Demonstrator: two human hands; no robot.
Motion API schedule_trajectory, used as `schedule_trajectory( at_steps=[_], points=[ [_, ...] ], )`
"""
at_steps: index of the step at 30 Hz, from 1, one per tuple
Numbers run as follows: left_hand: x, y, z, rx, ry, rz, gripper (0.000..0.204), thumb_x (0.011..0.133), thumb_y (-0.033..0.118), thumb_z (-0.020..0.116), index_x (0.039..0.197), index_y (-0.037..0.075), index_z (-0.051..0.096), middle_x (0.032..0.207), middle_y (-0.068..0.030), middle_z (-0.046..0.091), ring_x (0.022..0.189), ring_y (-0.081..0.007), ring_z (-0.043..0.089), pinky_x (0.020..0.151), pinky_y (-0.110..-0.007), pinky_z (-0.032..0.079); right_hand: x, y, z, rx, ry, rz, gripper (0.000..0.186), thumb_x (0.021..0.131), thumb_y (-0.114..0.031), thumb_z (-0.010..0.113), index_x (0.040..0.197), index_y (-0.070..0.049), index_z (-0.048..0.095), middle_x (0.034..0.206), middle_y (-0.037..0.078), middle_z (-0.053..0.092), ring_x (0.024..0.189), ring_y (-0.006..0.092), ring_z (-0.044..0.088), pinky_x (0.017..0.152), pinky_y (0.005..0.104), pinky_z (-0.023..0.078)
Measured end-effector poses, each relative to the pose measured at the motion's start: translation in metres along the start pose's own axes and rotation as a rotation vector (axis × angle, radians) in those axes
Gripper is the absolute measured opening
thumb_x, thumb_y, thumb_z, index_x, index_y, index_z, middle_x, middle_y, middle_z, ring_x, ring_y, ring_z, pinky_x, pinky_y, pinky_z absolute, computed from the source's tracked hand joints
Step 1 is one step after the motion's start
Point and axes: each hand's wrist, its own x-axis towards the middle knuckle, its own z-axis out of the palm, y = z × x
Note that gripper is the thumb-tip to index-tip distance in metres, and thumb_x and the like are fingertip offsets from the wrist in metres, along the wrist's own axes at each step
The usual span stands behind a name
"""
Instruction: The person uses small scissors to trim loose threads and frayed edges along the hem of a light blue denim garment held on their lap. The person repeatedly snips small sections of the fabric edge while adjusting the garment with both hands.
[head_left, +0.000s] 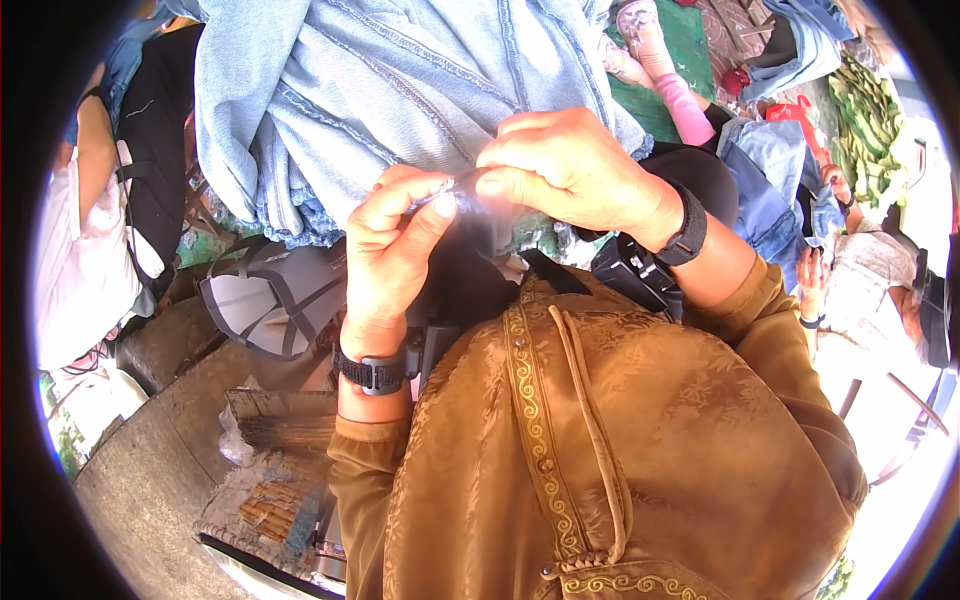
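Note:
Both hands are raised close together in front of my chest. My left hand (390, 235) is closed in a pinch, thumb against forefinger, at the end of a small bluish-grey piece (437, 192). My right hand (575, 175) has thumb and fingers pressed together just beside it. The space between them is blurred, so what exactly they grip cannot be made out. Behind and beyond the hands spreads a heap of light blue denim (380, 85) with stitched seams and frayed edges. Each wrist wears a black strap.
A person in light clothes (90, 240) sits at the left, others at the right near blue denim pieces (765, 165). A grey-and-white strapped item (265, 300) lies left of my lap, above a bundle of brown sticks (285, 430). Green leaves (865, 125) lie far right.

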Motion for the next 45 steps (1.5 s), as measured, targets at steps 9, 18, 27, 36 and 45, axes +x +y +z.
schedule_trajectory(
  at_steps=[9,18,27,36,45],
  points=[
    [0.000,-0.006,-0.006,-0.164,-0.029,-0.058,0.014,0.083,-0.001,0.065,0.097,0.001,0.066,0.089,-0.0011,0.057,0.072,-0.0066,0.051,0.062,-0.019,0.042,0.004,0.006,0.003,0.107,-0.007,-0.004,0.019,0.087,-0.021,0.063,0.086,-0.002,0.064,0.070,0.010,0.057,0.064,0.0257,0.057,0.058,0.0335,0.045],
    [0.000,-0.008,-0.007,-0.162,-0.026,-0.065,0.015,0.084,-0.001,0.064,0.098,0.001,0.066,0.090,-0.0013,0.057,0.072,-0.0066,0.051,0.062,-0.019,0.042,0.002,0.008,0.009,0.098,0.063,0.027,0.017,0.083,-0.026,0.064,0.079,-0.009,0.066,0.068,0.009,0.059,0.065,0.0291,0.059,0.057,0.0368,0.046],
    [0.001,-0.009,-0.007,-0.145,-0.048,-0.059,0.014,0.084,-0.002,0.064,0.098,0.000,0.066,0.091,-0.0019,0.057,0.071,-0.0066,0.051,0.062,-0.019,0.042,0.000,0.009,0.012,0.144,0.061,0.052,0.020,0.083,-0.026,0.064,0.079,-0.006,0.067,0.067,0.011,0.059,0.062,0.0286,0.059,0.056,0.0352,0.046],
    [0.005,-0.002,-0.003,-0.053,-0.039,-0.022,0.012,0.083,-0.001,0.066,0.095,0.001,0.066,0.089,-0.0024,0.059,0.075,-0.0086,0.053,0.067,-0.021,0.043,-0.019,0.005,0.034,0.706,0.141,0.415,0.032,0.091,-0.029,0.060,0.082,0.001,0.067,0.064,-0.002,0.055,0.058,0.0062,0.048,0.052,0.0230,0.039],
    [-0.004,-0.013,-0.011,0.027,0.004,-0.079,0.012,0.082,-0.001,0.066,0.094,0.002,0.067,0.086,-0.0032,0.059,0.078,-0.0093,0.052,0.071,-0.022,0.043,-0.028,0.017,-0.002,1.021,0.235,0.637,0.033,0.094,-0.029,0.056,0.091,0.002,0.064,0.070,0.003,0.057,0.056,0.0090,0.047,0.051,0.0213,0.039]
  ],
)
